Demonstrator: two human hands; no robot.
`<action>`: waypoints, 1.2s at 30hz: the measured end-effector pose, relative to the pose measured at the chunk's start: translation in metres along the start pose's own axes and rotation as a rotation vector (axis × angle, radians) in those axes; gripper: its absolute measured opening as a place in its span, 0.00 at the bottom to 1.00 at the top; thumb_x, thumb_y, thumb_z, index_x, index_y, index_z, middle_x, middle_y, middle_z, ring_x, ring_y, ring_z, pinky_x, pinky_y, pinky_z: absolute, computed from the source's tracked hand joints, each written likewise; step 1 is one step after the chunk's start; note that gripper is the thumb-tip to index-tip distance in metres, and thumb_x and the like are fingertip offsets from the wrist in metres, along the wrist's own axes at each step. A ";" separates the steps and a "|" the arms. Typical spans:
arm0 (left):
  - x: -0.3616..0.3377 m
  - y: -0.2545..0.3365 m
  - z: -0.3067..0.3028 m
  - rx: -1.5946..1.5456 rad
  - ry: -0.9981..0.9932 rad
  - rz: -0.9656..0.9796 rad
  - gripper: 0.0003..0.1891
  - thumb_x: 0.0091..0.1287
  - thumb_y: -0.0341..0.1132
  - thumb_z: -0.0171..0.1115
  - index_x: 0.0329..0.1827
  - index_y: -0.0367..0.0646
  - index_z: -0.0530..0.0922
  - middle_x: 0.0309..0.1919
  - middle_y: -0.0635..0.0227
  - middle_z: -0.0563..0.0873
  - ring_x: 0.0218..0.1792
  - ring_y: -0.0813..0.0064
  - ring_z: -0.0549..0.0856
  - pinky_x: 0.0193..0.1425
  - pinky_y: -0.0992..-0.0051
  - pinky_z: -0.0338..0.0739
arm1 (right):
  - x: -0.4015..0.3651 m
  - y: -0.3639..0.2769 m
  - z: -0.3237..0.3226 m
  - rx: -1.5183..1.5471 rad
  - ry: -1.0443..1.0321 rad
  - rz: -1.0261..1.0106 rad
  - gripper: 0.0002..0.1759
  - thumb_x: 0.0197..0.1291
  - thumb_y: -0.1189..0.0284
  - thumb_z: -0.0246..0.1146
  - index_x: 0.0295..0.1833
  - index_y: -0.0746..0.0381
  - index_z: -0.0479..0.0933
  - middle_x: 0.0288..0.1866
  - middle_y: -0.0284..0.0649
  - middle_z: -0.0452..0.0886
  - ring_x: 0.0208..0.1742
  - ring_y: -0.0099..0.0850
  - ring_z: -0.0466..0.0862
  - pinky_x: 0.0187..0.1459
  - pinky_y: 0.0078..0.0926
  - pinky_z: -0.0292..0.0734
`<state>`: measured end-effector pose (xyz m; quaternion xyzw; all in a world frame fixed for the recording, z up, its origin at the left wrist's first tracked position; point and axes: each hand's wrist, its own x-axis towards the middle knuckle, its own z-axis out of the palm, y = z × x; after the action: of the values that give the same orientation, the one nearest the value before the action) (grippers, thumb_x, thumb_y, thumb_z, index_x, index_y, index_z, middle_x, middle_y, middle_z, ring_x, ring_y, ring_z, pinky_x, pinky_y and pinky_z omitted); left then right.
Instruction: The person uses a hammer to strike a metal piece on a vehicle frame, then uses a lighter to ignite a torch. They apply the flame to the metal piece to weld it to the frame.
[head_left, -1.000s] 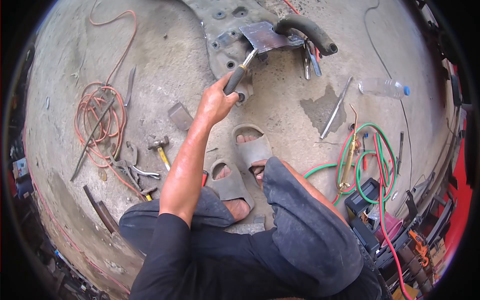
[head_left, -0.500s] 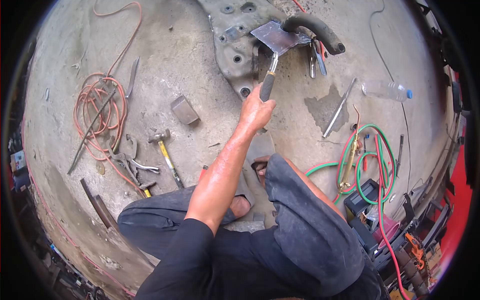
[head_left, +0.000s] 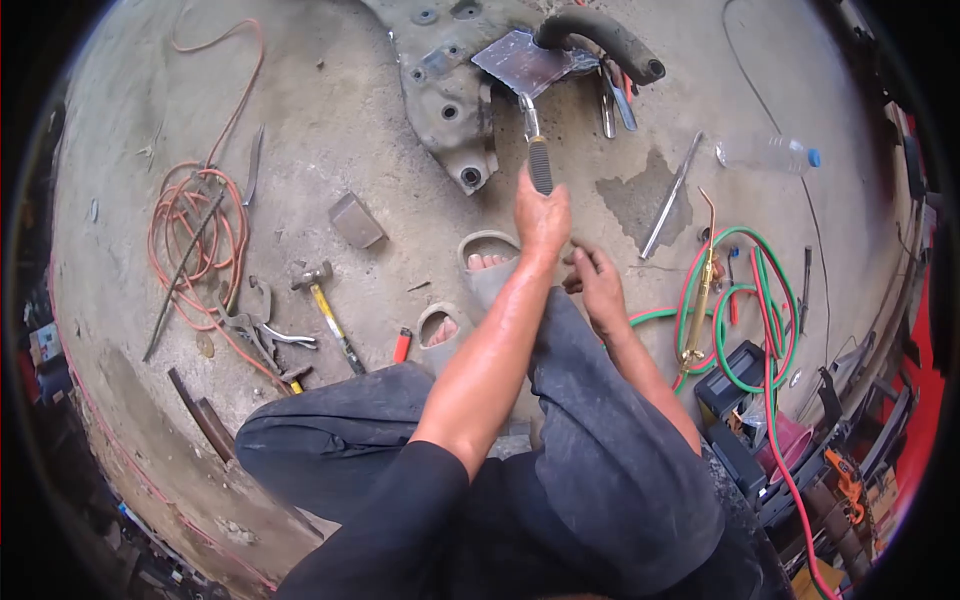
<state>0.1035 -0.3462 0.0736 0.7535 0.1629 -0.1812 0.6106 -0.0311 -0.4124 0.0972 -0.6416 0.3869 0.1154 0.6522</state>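
Observation:
My left hand point(head_left: 543, 218) is closed around the black ribbed grip of a shiny-shafted hand tool point(head_left: 540, 165). The shaft's far end meets a silvery flat metal plate point(head_left: 525, 62), and I cannot make out the tool's head. The plate lies against a large grey metal part point(head_left: 428, 85) with several holes, beside a curved dark pipe point(head_left: 605, 40). Locking pliers point(head_left: 618, 98) hang at the plate's right end, under the pipe. Beside my right knee, my right hand point(head_left: 600, 290) is empty, with its fingers loosely bent and apart.
A yellow-handled hammer point(head_left: 335, 325), a red lighter point(head_left: 402, 345) and a metal block point(head_left: 357, 220) lie left of my feet. An orange hose point(head_left: 245, 215) is coiled beyond. On the right are a brass torch point(head_left: 695, 320) with red-green hoses, a metal rod point(head_left: 672, 195) and a plastic bottle point(head_left: 765, 154).
My right hand has come out from behind my knee into fuller view. The view has shifted, and my sandalled feet and the lighter now show more. My left hand keeps hold of the tool.

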 end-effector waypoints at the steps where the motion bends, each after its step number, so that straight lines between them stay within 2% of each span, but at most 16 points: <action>1: 0.007 0.001 0.019 -0.046 0.071 0.003 0.31 0.62 0.33 0.65 0.71 0.38 0.75 0.46 0.59 0.87 0.47 0.62 0.86 0.58 0.64 0.79 | 0.012 0.000 -0.004 0.091 0.048 -0.033 0.26 0.81 0.58 0.57 0.73 0.65 0.76 0.54 0.44 0.85 0.45 0.26 0.84 0.46 0.26 0.83; 2: 0.015 0.013 0.029 -0.111 0.120 -0.006 0.33 0.62 0.33 0.64 0.73 0.38 0.73 0.50 0.54 0.86 0.52 0.57 0.86 0.62 0.61 0.78 | 0.023 -0.006 -0.007 0.183 0.095 -0.067 0.28 0.82 0.55 0.56 0.74 0.64 0.75 0.57 0.45 0.84 0.47 0.27 0.85 0.47 0.27 0.84; 4: 0.026 0.033 0.045 -0.232 0.204 -0.045 0.36 0.62 0.33 0.62 0.78 0.39 0.68 0.59 0.45 0.85 0.61 0.45 0.85 0.69 0.56 0.75 | 0.035 -0.023 -0.018 0.161 0.105 -0.121 0.30 0.82 0.52 0.55 0.75 0.64 0.74 0.61 0.46 0.82 0.49 0.28 0.84 0.47 0.28 0.85; 5: 0.040 0.043 0.040 -0.200 0.173 -0.102 0.36 0.63 0.33 0.62 0.78 0.38 0.67 0.61 0.44 0.83 0.64 0.46 0.83 0.71 0.57 0.73 | 0.038 -0.031 -0.025 0.149 0.114 -0.150 0.31 0.82 0.51 0.55 0.75 0.64 0.73 0.64 0.46 0.81 0.50 0.29 0.84 0.47 0.28 0.85; 8: 0.057 0.029 0.014 -0.057 0.156 0.018 0.32 0.63 0.33 0.63 0.73 0.36 0.71 0.49 0.54 0.85 0.51 0.59 0.85 0.61 0.61 0.77 | 0.045 -0.031 -0.031 0.100 0.089 -0.133 0.30 0.82 0.52 0.56 0.75 0.64 0.74 0.62 0.45 0.82 0.50 0.29 0.85 0.47 0.28 0.85; 9: 0.054 0.027 0.008 -0.064 0.119 0.008 0.33 0.63 0.34 0.63 0.73 0.36 0.71 0.48 0.54 0.85 0.50 0.59 0.85 0.61 0.61 0.77 | 0.047 -0.029 -0.028 0.070 0.071 -0.107 0.29 0.81 0.53 0.57 0.74 0.64 0.74 0.61 0.44 0.83 0.50 0.29 0.85 0.47 0.28 0.85; 12: 0.029 0.023 0.008 -0.147 0.072 -0.013 0.37 0.66 0.34 0.64 0.79 0.37 0.65 0.67 0.43 0.80 0.67 0.46 0.81 0.74 0.57 0.70 | 0.033 -0.007 -0.024 -0.046 0.009 -0.033 0.27 0.80 0.57 0.59 0.72 0.65 0.76 0.57 0.43 0.85 0.49 0.29 0.86 0.47 0.28 0.85; 15: 0.014 -0.019 0.051 -0.218 0.126 -0.011 0.40 0.69 0.36 0.69 0.81 0.35 0.61 0.70 0.42 0.77 0.70 0.45 0.77 0.77 0.57 0.67 | 0.007 0.015 -0.030 -0.162 -0.049 0.025 0.24 0.78 0.61 0.62 0.70 0.66 0.78 0.54 0.42 0.86 0.47 0.29 0.86 0.47 0.27 0.84; 18: 0.022 -0.043 0.090 -0.136 0.155 0.003 0.44 0.71 0.40 0.72 0.84 0.39 0.55 0.67 0.47 0.77 0.67 0.53 0.78 0.75 0.61 0.68 | -0.020 0.028 -0.047 -0.261 -0.063 0.075 0.23 0.77 0.63 0.63 0.69 0.66 0.79 0.53 0.43 0.87 0.46 0.28 0.86 0.47 0.28 0.84; 19: 0.024 -0.035 0.085 -0.219 0.057 -0.041 0.45 0.72 0.41 0.72 0.84 0.37 0.55 0.72 0.43 0.73 0.74 0.50 0.73 0.79 0.60 0.63 | -0.026 0.034 -0.054 -0.280 -0.060 0.074 0.23 0.77 0.63 0.64 0.69 0.65 0.79 0.54 0.43 0.87 0.46 0.29 0.86 0.48 0.28 0.84; 22: 0.032 -0.027 0.094 -0.189 0.060 -0.053 0.43 0.72 0.42 0.71 0.81 0.33 0.57 0.70 0.41 0.73 0.74 0.49 0.72 0.78 0.58 0.63 | -0.036 0.051 -0.069 -0.329 -0.045 0.093 0.23 0.75 0.63 0.66 0.69 0.64 0.79 0.54 0.44 0.88 0.47 0.27 0.86 0.48 0.27 0.83; 24: 0.036 -0.002 0.097 -0.228 0.135 -0.046 0.40 0.71 0.40 0.72 0.77 0.30 0.59 0.65 0.38 0.76 0.69 0.44 0.75 0.76 0.56 0.66 | -0.031 0.073 -0.076 -0.307 -0.038 0.050 0.23 0.75 0.63 0.67 0.69 0.64 0.80 0.53 0.43 0.87 0.47 0.26 0.86 0.48 0.27 0.83; 25: 0.033 0.003 0.098 -0.243 0.173 -0.051 0.39 0.70 0.39 0.72 0.75 0.28 0.60 0.63 0.37 0.77 0.67 0.41 0.77 0.75 0.54 0.67 | -0.032 0.064 -0.073 -0.292 -0.024 0.057 0.22 0.75 0.64 0.67 0.68 0.64 0.80 0.51 0.42 0.87 0.47 0.25 0.85 0.48 0.26 0.83; 31: 0.045 -0.015 0.078 -0.094 0.013 -0.020 0.38 0.67 0.39 0.73 0.71 0.28 0.61 0.59 0.36 0.80 0.62 0.38 0.81 0.69 0.52 0.72 | -0.016 0.031 -0.067 -0.215 -0.041 0.203 0.22 0.75 0.64 0.66 0.68 0.65 0.80 0.53 0.42 0.87 0.48 0.27 0.86 0.48 0.27 0.84; 34: 0.053 -0.022 0.066 -0.069 -0.048 -0.022 0.40 0.66 0.43 0.75 0.71 0.28 0.63 0.61 0.35 0.80 0.64 0.39 0.80 0.70 0.53 0.72 | -0.007 0.026 -0.066 -0.205 -0.018 0.090 0.22 0.76 0.64 0.66 0.68 0.65 0.80 0.52 0.42 0.87 0.47 0.27 0.86 0.47 0.27 0.84; 36: 0.060 -0.027 0.060 0.009 -0.101 -0.035 0.39 0.65 0.48 0.76 0.68 0.30 0.67 0.55 0.44 0.83 0.57 0.50 0.84 0.64 0.58 0.77 | -0.002 0.022 -0.068 -0.281 0.015 0.022 0.24 0.73 0.64 0.68 0.68 0.65 0.80 0.54 0.45 0.86 0.47 0.30 0.87 0.49 0.30 0.84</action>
<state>0.1394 -0.3982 0.0101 0.7432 0.1442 -0.2302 0.6115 -0.0714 -0.4713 0.0904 -0.7232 0.3788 0.1709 0.5515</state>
